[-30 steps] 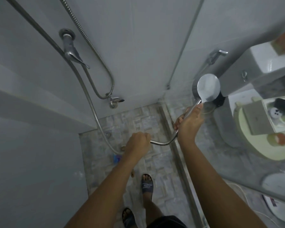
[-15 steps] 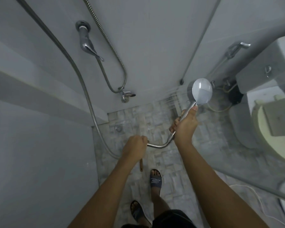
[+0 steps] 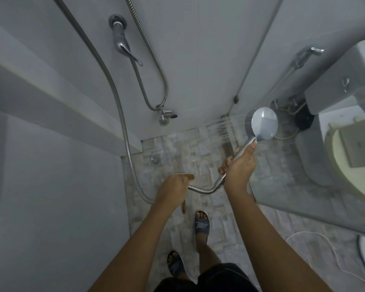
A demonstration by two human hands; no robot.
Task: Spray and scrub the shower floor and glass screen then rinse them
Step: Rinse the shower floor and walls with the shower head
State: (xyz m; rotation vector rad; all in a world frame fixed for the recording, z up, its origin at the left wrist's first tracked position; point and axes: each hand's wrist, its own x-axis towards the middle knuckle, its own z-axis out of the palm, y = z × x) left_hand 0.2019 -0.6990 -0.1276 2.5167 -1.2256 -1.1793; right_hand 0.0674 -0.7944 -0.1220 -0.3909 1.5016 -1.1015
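I was rinsing: my right hand (image 3: 238, 167) gripped the shower head (image 3: 263, 123) by its handle, water hitting the floor (image 3: 177, 148) at its far corner beside the glass screen (image 3: 293, 186). My left hand (image 3: 173, 190) clutched the brush (image 3: 184, 175). Next, I judged, the spray needed sweeping across the glass.

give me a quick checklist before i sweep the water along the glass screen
1. Right hand wrapped round the shower head handle: ok.
2. Water running: ok, jets head for the corner by the glass screen.
3. Left hand holds the brush off the floor: ok.
4. Hose slack between the hands: ok.
5. Drain uncovered: ok.
6. Suds left on the glass: cannot tell.
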